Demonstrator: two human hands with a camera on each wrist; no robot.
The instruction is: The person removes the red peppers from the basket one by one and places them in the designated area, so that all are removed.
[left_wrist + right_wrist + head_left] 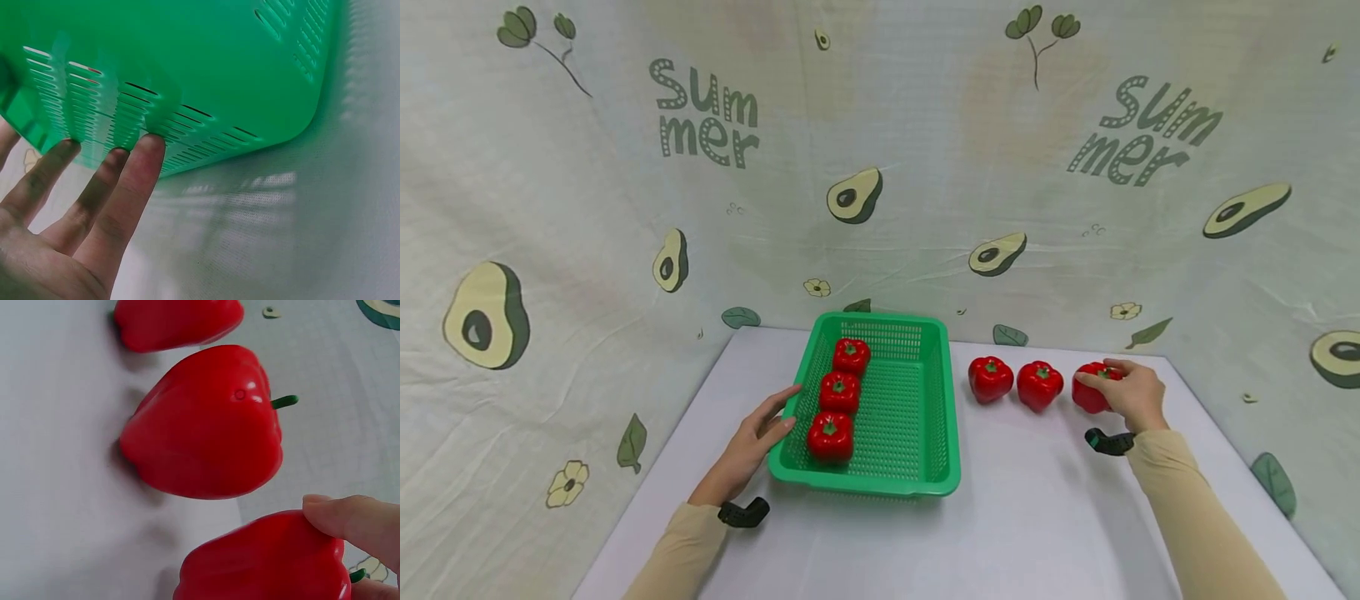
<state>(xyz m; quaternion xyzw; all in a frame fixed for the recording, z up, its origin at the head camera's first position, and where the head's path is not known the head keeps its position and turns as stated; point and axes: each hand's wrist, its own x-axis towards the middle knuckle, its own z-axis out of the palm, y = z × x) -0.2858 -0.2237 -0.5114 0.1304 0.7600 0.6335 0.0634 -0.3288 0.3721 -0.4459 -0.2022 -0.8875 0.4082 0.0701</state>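
Observation:
On the right, my right hand (1138,397) grips a red bell pepper (1087,393) from above, thumb and fingers on either side of its top. The thumb (356,517) presses the pepper's shoulder in the right wrist view; whether the pepper is off the table cannot be told. Just left of it stand two more red bell peppers (1040,386) (990,380). My left hand (747,450) is at the left side of a green plastic basket (887,417). In the left wrist view its straight fingers (128,194) touch the slotted wall. Inside the basket, three red bell peppers (838,392) form a row along the left.
The white table (1000,517) carries the basket at its middle and the loose peppers to the right. A pale cloth (925,167) printed with avocados and lettering hangs behind and along both sides. A black wrist device (1108,442) sits at each cuff.

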